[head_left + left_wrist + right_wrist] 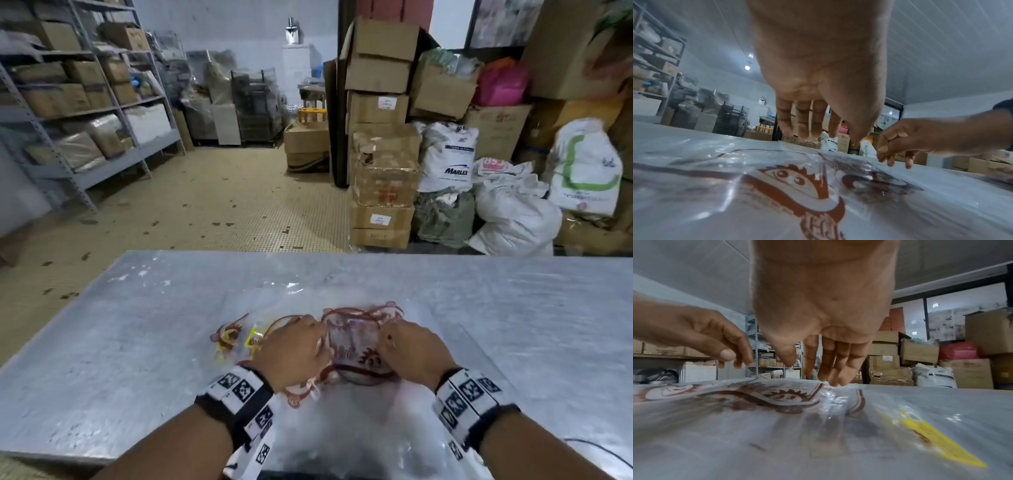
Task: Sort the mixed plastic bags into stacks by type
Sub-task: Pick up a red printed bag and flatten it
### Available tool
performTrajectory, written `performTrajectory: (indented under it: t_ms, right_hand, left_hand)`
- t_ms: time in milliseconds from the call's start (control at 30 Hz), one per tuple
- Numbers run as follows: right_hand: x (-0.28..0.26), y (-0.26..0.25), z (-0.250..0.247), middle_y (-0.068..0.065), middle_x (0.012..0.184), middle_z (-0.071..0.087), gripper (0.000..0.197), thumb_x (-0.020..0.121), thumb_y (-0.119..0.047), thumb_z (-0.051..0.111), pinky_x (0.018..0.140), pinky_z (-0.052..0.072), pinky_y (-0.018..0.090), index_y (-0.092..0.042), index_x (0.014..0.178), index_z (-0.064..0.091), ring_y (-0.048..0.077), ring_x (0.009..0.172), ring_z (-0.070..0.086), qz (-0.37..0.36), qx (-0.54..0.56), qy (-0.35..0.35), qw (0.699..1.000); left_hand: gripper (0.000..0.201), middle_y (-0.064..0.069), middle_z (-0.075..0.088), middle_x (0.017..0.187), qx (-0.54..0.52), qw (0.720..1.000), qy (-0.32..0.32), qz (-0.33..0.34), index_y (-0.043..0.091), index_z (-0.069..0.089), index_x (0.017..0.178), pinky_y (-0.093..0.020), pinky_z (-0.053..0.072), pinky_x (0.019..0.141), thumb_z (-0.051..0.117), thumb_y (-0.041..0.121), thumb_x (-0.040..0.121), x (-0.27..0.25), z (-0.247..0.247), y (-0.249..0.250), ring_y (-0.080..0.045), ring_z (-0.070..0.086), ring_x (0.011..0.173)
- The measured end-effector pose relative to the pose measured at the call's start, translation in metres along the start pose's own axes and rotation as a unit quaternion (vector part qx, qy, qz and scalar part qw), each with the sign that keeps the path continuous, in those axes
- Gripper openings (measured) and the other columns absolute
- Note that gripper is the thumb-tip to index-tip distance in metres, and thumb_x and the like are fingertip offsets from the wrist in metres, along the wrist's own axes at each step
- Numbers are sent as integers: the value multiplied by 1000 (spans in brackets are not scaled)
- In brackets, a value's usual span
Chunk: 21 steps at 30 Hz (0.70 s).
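Note:
A pile of clear plastic bags lies in the middle of the metal table [120, 342]. The top bag [354, 339] [797, 183] [781, 395] carries a red-brown print with a sun face. To its left lies a bag with a yellow label [255, 337] [937, 443], and further left a small red and yellow printed bag [227, 337]. My left hand [308, 337] [828, 138] hovers palm down on the top bag's left side, straight fingertips touching the plastic. My right hand [390, 337] [812, 374] is palm down on its right side, fingertips on the film. Neither hand grips anything.
More clear film [342, 445] spreads toward the table's front edge between my forearms. A black cable [599, 448] lies at the front right. Beyond the table's far edge stand stacked cardboard boxes [380, 137], white sacks [513, 212] and metal shelving [85, 102].

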State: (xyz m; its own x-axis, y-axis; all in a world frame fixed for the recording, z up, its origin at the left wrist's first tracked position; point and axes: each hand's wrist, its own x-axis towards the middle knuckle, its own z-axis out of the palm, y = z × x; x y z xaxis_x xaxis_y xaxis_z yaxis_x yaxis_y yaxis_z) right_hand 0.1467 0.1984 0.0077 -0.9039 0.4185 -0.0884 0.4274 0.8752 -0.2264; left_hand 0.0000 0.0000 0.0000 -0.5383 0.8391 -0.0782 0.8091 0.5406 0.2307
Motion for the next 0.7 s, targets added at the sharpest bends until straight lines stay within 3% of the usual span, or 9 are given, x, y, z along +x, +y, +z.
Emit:
performTrajectory:
  t_ms: [67, 167, 300, 467, 600, 700]
  right_hand:
    - [9, 0, 9, 2, 112, 69, 15, 98, -41, 50, 71, 41, 31, -31, 95, 61, 27, 104, 65, -15, 7, 0, 1000]
    - [19, 0, 25, 0, 119, 67, 25, 91, -53, 52, 81, 52, 35, -35, 106, 60, 27, 111, 64, -20, 1, -12, 1000]
    - [22, 1, 41, -1, 133, 61, 64, 79, -68, 44, 91, 53, 38, -46, 139, 43, 26, 121, 59, -26, -30, -19, 999]
    - [19, 0, 45, -4, 130, 64, 53, 85, -65, 47, 91, 52, 38, -39, 131, 52, 26, 117, 61, -34, -44, -7, 998]
    - [4, -4, 44, 2, 124, 64, 41, 94, -59, 53, 87, 45, 35, -27, 120, 58, 28, 116, 59, -39, -59, -21, 997]
    - [-10, -3, 45, -2, 124, 63, 36, 94, -56, 55, 86, 45, 34, -28, 118, 57, 25, 118, 59, -42, -51, -19, 998]
  left_hand:
    - [54, -1, 56, 120, 4, 1000, -16, 12, 23, 58, 114, -43, 50, 93, 33, 61, 85, 5, 8, 0, -24, 53, 115]
    - [41, -5, 53, 125, 22, 999, -26, 14, 23, 55, 118, -46, 51, 91, 48, 56, 94, 11, 22, -1, -26, 50, 117]
    - [50, -5, 51, 133, 38, 999, -15, 19, 25, 53, 134, -46, 50, 95, 54, 56, 94, 11, 36, -5, -26, 47, 123]
    - [48, -5, 53, 131, 56, 998, -4, 32, 26, 55, 134, -44, 49, 96, 55, 54, 95, 5, 41, -4, -27, 49, 122]
    - [55, -5, 51, 140, 34, 999, -10, 32, 27, 51, 144, -46, 46, 104, 54, 53, 96, -11, 44, 0, -28, 45, 129]
    - [50, -7, 52, 138, 28, 999, -7, 35, 23, 54, 141, -42, 45, 103, 55, 47, 97, -24, 45, 3, -27, 45, 131]
